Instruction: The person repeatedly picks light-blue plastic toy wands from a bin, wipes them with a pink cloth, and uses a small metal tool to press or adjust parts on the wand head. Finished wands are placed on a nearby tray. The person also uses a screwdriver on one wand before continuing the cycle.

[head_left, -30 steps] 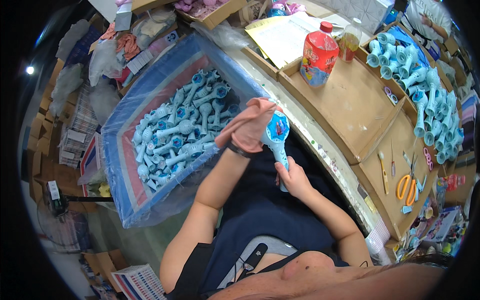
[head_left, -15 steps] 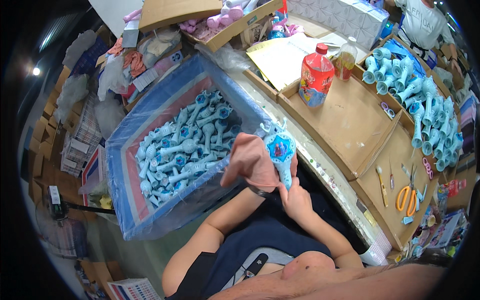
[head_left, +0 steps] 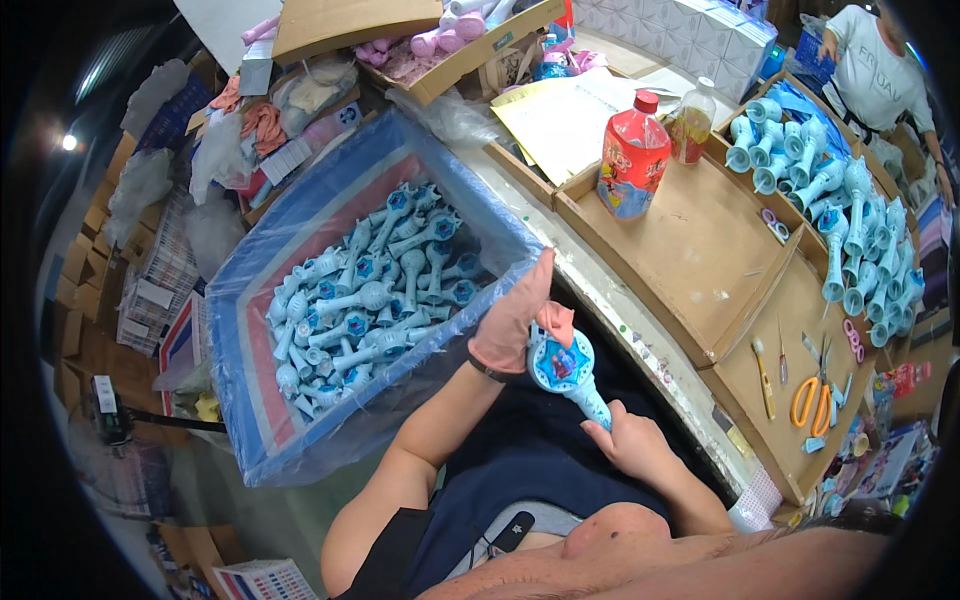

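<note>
My right hand (head_left: 635,440) is closed around the narrow handle of a light blue toy wand (head_left: 563,366). Its round head carries a blue star-shaped panel with a small picture. Loose pink cloth like a glove covers my left hand (head_left: 512,318), whose fingers stretch upward past the wand's head. A brighter pink flap (head_left: 556,324) lies over the wand's top edge; whether it belongs to the glove, I cannot tell. On the left, a plastic-lined blue, white and red bin (head_left: 240,370) holds a heap of similar blue wands (head_left: 375,295).
Along the right runs a worktable with cardboard trays (head_left: 670,270). On it are a red bottle (head_left: 634,155), a clear bottle (head_left: 692,122), orange-handled scissors (head_left: 812,398), a brush (head_left: 763,378) and stacked light blue cone-ended parts (head_left: 860,220). A person (head_left: 880,70) stands at the far right.
The wand has come nearer to me and tilted, its head now toward the upper left. My left hand has turned, its covered fingers now pointing up. The far person has shifted.
</note>
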Tool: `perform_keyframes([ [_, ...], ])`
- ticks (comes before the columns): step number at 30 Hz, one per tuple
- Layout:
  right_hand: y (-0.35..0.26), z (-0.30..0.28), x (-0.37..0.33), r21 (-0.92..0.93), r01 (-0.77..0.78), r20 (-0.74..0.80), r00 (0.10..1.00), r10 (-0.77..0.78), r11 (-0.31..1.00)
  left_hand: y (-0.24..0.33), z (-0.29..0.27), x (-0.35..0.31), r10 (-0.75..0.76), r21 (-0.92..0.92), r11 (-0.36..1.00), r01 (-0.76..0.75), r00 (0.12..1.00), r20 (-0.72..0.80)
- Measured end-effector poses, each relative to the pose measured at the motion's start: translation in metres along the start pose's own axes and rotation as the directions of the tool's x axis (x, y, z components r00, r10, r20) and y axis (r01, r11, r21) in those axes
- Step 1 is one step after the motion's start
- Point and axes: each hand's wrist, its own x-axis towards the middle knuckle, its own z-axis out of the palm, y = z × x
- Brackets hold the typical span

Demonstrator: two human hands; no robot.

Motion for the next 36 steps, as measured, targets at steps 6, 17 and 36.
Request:
perform_keyframes([
  [6,-0.002,-0.005,-0.013,-0.057,-0.093,0.032,0.995,0.095,0.994,-0.001,0.008,-0.011,-0.006,0.415,0.905,-0.091,0.974,0.226],
  [17,0.002,0.000,-0.019,-0.092,-0.023,-0.019,1.000,0.021,0.995,-0.022,0.002,-0.010,0.198,0.664,0.704,-0.252,0.968,0.156],
  [36,0.058,0.049,0.027,-0.038,0.204,-0.491,0.849,-0.196,0.978,0.002,0.034,-0.027,0.382,0.708,0.454,-0.540,0.836,0.393],
])
